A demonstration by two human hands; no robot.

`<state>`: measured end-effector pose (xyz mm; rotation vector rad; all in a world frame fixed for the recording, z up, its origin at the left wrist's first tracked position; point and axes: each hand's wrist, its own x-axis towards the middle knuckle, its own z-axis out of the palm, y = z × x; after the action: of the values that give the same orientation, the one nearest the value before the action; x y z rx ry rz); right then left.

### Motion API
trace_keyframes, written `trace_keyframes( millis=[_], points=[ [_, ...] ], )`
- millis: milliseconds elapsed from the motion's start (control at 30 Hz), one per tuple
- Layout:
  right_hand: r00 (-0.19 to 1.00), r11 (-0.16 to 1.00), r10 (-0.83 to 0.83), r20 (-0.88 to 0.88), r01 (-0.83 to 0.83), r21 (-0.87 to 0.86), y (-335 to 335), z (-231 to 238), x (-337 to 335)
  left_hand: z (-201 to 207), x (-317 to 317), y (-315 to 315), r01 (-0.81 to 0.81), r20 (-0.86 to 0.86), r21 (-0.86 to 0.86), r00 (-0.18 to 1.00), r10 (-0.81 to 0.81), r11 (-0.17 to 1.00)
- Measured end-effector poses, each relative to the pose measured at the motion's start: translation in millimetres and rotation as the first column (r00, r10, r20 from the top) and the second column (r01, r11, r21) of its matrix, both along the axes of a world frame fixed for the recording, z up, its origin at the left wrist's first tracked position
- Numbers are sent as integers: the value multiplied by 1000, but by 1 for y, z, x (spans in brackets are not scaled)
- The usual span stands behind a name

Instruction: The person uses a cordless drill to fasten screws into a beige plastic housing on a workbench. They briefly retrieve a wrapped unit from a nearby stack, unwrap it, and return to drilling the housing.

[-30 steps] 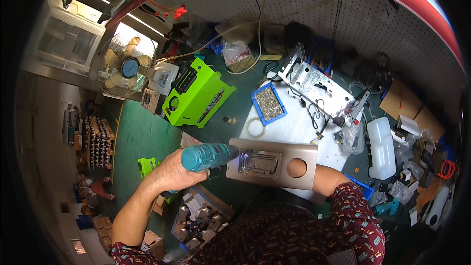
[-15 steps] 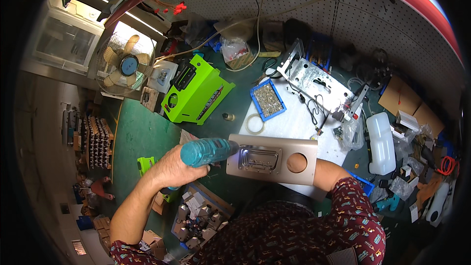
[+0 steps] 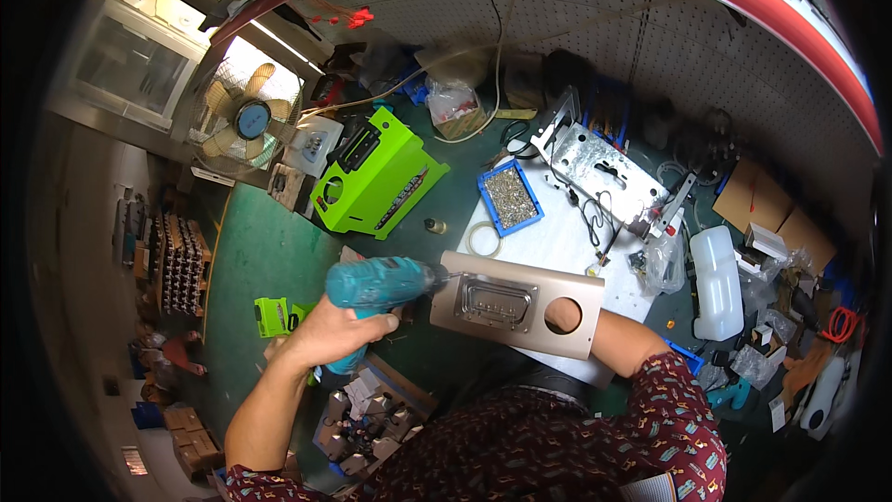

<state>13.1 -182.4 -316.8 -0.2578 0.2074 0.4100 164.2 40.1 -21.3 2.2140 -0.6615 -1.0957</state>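
Observation:
My left hand (image 3: pixel 327 333) is wrapped round the grip of a teal cordless drill (image 3: pixel 379 283). The drill lies nearly level, its nose pointing right at the upper left corner of a champagne-coloured metal panel (image 3: pixel 557 285). Whether the bit touches a screw there is too small to tell. Set into the panel is a recessed metal handle (image 3: pixel 497 304), with a round hole to its right. Through that hole shows part of my right hand (image 3: pixel 560 315), which holds the panel up from behind; most of its fingers are hidden.
A blue tray of small screws (image 3: pixel 510 197) and a tape roll (image 3: pixel 484 239) lie on a white sheet (image 3: pixel 550 244). Beyond are a green housing (image 3: pixel 390 177) and a silver metal frame (image 3: pixel 604 165). At the right stands a white plastic tank (image 3: pixel 716 284); a carton of parts (image 3: pixel 372 414) sits below left.
The drill's nose has drawn back slightly left from the panel, and more of its grip shows. The bluish light on the panel's left side has gone. The view has shifted a little.

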Motion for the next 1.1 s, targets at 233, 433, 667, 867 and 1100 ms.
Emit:
trace_keyframes(
  millis=[233, 433, 667, 867, 1100],
  points=[
    [895, 963, -269, -357, 248, -102, -21, -36, -85, -52, 22, 86, -157, 283, -81, 943, 174, 984],
    [813, 830, -558, -166, 545, -120, -8, 10, -127, -268, 91, 141, -13, 438, 103, 898, -33, 995],
    [612, 493, -790, 23, 658, -569, 85, 82, -122, -476, 161, 116, -135, 359, 29, 926, 116, 990],
    [327, 111, -933, 148, 656, -746, 231, 169, -181, -485, 161, 85, -11, 651, 130, 755, -77, 991],
    [-158, -221, -974, 165, 459, -861, 392, 190, -259, -455, 54, 42, 478, 657, -3, 663, -358, 878]
  ],
)
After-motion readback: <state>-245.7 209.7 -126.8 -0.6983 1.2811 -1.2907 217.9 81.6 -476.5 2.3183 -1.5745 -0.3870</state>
